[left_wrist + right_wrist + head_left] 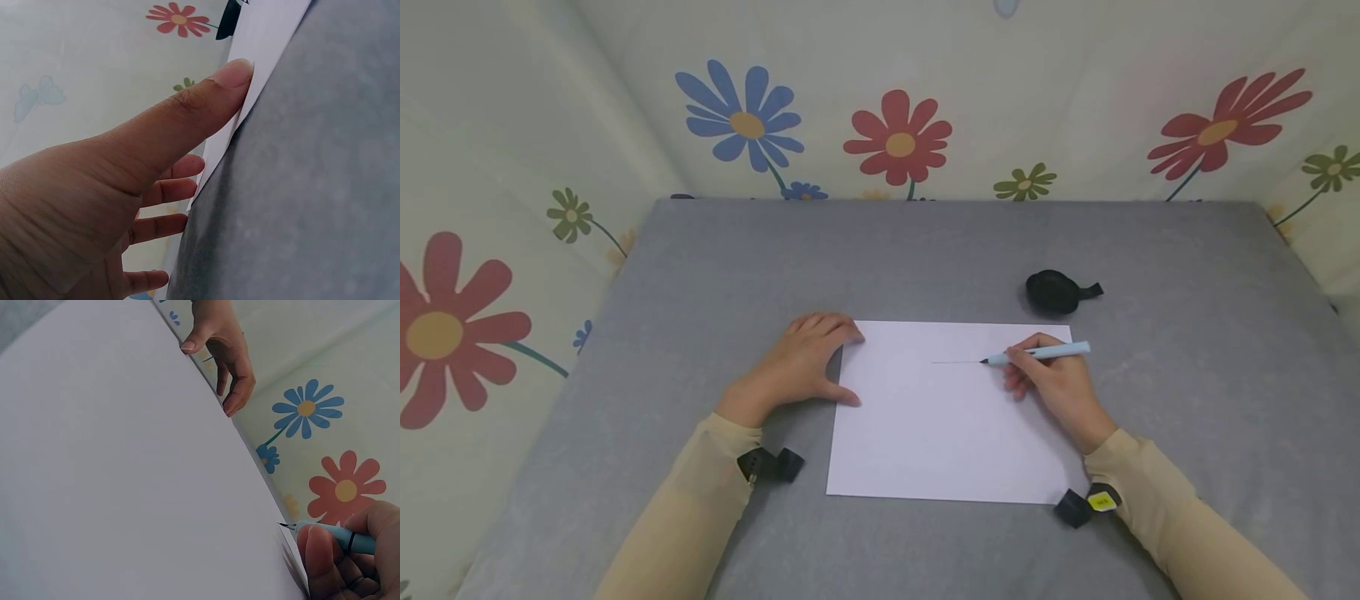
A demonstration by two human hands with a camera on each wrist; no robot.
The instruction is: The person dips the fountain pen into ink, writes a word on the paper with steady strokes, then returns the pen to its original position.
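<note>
A sheet of white paper (940,442) lies on the grey-covered table, with a thin dark line (955,362) across its upper middle. My right hand (1060,392) pinches a light blue fountain pen (1060,350) over the paper's upper right. The pen's dark nib (286,525) meets the right end of that line in the head view. At the paper's left edge rests my left hand (797,358), thumb and fingers spread. Its thumb (234,74) presses on the paper; some other fingertips reach the top left corner.
Behind the paper, to the right, lies a round black object (1052,292) with a short tab; its kind is unclear. Flower-printed fabric (970,75) hangs behind the table and along its sides. Each wrist wears a strap with a small black block (1073,508).
</note>
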